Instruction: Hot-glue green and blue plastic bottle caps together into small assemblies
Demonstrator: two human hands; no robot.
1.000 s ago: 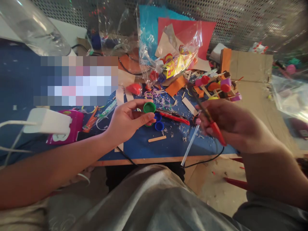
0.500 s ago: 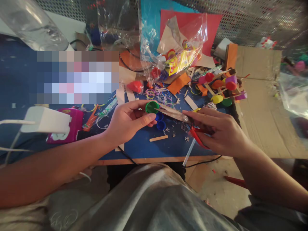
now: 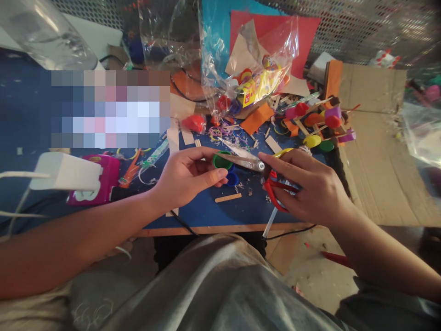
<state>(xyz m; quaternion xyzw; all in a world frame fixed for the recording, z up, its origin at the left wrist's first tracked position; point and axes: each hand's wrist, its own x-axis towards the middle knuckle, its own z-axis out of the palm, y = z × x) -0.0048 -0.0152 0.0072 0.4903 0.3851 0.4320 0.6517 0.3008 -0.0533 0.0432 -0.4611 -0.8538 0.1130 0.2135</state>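
Between thumb and fingers, my left hand [image 3: 193,174] pinches a small green bottle cap [image 3: 223,162], its hollow side facing up toward me. My right hand [image 3: 306,184] is closed around red-handled scissors [image 3: 257,164], whose blades stand apart and point left. The lower blade reaches over the cap's opening; the other lies farther back, beyond the rim. Whether a blade touches the cap, I cannot tell. A blue cap [image 3: 232,179] lies on the table just past my left fingertips. Nearer me is a wooden stick [image 3: 228,197].
Scraps and bands [image 3: 230,133] litter the blue table. Behind them lies a clear plastic bag with a yellow packet [image 3: 263,85]. Colored clay pieces on sticks [image 3: 320,119] stand at right beside cardboard [image 3: 386,151]. A white adapter [image 3: 65,171] sits on a pink box [image 3: 112,165] at left.
The scissors' blades have spread apart, and one has come across the green cap's opening. My left hand and the cap have shifted slightly right and down.
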